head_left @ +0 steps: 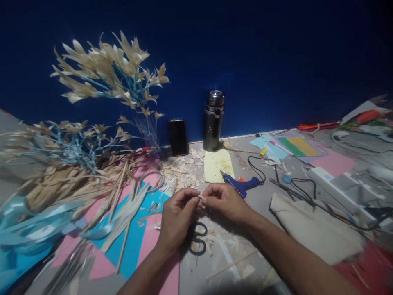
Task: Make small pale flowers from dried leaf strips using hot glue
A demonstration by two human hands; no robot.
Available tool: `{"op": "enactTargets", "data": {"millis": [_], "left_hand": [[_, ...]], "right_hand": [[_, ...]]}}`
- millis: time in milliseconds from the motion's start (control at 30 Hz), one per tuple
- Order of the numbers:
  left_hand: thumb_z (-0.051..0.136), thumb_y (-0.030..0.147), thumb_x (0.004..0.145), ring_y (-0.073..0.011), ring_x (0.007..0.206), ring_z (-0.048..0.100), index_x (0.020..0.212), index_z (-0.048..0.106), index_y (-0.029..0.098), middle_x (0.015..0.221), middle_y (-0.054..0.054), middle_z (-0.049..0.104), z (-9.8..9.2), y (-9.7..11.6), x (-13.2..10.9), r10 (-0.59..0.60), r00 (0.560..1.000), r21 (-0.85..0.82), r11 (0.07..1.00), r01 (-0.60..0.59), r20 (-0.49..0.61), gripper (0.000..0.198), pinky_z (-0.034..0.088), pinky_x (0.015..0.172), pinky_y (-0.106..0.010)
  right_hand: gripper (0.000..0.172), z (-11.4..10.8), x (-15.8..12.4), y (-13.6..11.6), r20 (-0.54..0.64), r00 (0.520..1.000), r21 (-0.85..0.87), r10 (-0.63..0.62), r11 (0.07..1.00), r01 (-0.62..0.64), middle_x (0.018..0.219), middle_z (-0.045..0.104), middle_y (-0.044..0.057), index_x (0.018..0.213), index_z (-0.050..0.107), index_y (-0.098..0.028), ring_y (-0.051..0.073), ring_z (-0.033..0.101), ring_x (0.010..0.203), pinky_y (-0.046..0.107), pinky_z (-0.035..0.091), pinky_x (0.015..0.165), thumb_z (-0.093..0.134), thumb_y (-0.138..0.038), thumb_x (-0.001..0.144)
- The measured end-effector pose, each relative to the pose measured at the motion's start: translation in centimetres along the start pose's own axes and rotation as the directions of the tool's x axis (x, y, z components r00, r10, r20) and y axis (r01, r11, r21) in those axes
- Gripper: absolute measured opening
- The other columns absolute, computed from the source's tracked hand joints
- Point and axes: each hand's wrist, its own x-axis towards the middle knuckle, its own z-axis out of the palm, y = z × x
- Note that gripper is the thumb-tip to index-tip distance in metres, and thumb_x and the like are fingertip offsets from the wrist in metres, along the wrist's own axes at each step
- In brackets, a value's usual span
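Observation:
Both hands meet over the middle of the table, fingertips pinched together on a small pale piece [200, 197], whose kind is too small to make out. My left hand [180, 215] is closed, thumb and forefinger at the piece's left side. From the right, my right hand [225, 200] pinches the same piece. Black-handled scissors [198, 248] lie under and beside my left hand, their blades hidden by it. A blue hot glue gun [242, 184] rests just beyond my right hand, its nozzle over a yellow paper [219, 166].
Dried-leaf flowers on blue stems [123, 73] stand at the left. A phone [178, 138] and a flask [213, 123] are at the wall. Blue ribbon [39, 225] and husks [58, 196] lie left; a cloth [313, 225], cables and a power strip [334, 192] lie right. Scraps litter the table.

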Motion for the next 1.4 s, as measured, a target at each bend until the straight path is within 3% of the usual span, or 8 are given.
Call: {"op": "enactTargets", "data": {"millis": [167, 300, 433, 600, 833, 1167, 1400], "left_hand": [[0.075, 0.023, 0.076, -0.0182, 0.07, 0.07, 0.086, 0.073, 0.017, 0.076, -0.004, 0.076, 0.1, 0.4, 0.2, 0.017, 1.0, -0.006, 1.0, -0.017, 0.013, 0.011, 0.055, 0.066, -0.028], [0.077, 0.024, 0.075, -0.0204, 0.072, 0.073, 0.087, 0.072, 0.017, 0.078, -0.005, 0.077, 0.2, 0.5, 0.2, 0.001, 0.999, -0.029, 1.0, 0.001, 0.037, 0.014, 0.057, 0.068, -0.031], [0.078, 0.024, 0.073, -0.02, 0.069, 0.071, 0.082, 0.073, 0.018, 0.075, -0.004, 0.076, 0.3, 0.7, 0.1, 0.011, 1.0, 0.004, 1.0, -0.011, -0.004, 0.012, 0.056, 0.064, -0.03], [0.076, 0.024, 0.073, -0.02, 0.066, 0.071, 0.077, 0.073, 0.019, 0.07, -0.003, 0.075, 0.3, 1.0, 0.0, 0.044, 0.999, 0.024, 0.999, -0.043, -0.029, 0.007, 0.056, 0.06, -0.029], [0.072, 0.024, 0.081, -0.0185, 0.073, 0.069, 0.077, 0.073, 0.021, 0.077, -0.002, 0.074, 0.3, 0.3, -0.3, 0.187, 0.981, 0.185, 0.967, -0.175, -0.05, 0.005, 0.054, 0.068, -0.029], [0.072, 0.029, 0.082, -0.0169, 0.068, 0.066, 0.08, 0.07, 0.019, 0.073, -0.002, 0.072, 0.4, 0.0, -0.2, 0.065, 0.997, 0.085, 0.994, -0.062, -0.032, 0.011, 0.051, 0.063, -0.027], [0.066, 0.024, 0.085, -0.0182, 0.072, 0.069, 0.081, 0.069, 0.021, 0.075, -0.001, 0.072, 0.4, -0.4, -0.5, 0.147, 0.988, 0.169, 0.976, -0.138, -0.042, 0.006, 0.052, 0.067, -0.028]], "right_hand": [[0.021, -0.3, 0.3, 0.2, 0.006, 1.0, 0.074, 0.003, 0.997, -0.004, 0.068, 0.071, 0.004, 0.07, 0.07, -0.013, 0.013, 0.06, 0.062, 0.025, 0.044, 0.06, 0.082, -0.031, 0.067], [0.025, -0.8, 0.8, 0.6, 0.08, 0.99, 0.224, 0.116, 0.966, -0.131, 0.06, 0.065, 0.001, 0.068, 0.069, -0.013, 0.005, 0.039, 0.045, 0.019, 0.023, 0.043, 0.084, -0.033, 0.063], [0.029, -1.0, 0.9, 0.9, 0.182, 0.967, 0.311, 0.176, 0.923, -0.226, 0.061, 0.063, 0.001, 0.067, 0.067, -0.012, 0.002, 0.031, 0.043, 0.018, 0.012, 0.042, 0.086, -0.033, 0.063], [0.031, -1.0, 0.9, 1.0, 0.207, 0.961, 0.347, 0.185, 0.904, -0.249, 0.063, 0.064, 0.001, 0.069, 0.066, -0.012, 0.001, 0.031, 0.043, 0.017, 0.012, 0.041, 0.089, -0.032, 0.063], [0.031, -0.9, 0.8, 0.8, 0.208, 0.963, 0.366, 0.172, 0.899, -0.239, 0.065, 0.064, 0.002, 0.07, 0.066, -0.012, 0.001, 0.033, 0.044, 0.016, 0.013, 0.041, 0.089, -0.032, 0.064], [0.031, -0.4, 0.6, 0.5, 0.139, 0.976, 0.361, 0.165, 0.91, -0.205, 0.064, 0.064, 0.002, 0.071, 0.067, -0.013, 0.003, 0.035, 0.045, 0.016, 0.015, 0.04, 0.09, -0.03, 0.06], [0.03, -0.5, 0.8, 0.8, 0.195, 0.965, 0.415, 0.174, 0.877, -0.242, 0.062, 0.064, 0.003, 0.069, 0.066, -0.011, 0.001, 0.032, 0.045, 0.015, 0.014, 0.04, 0.091, -0.027, 0.06]]}}
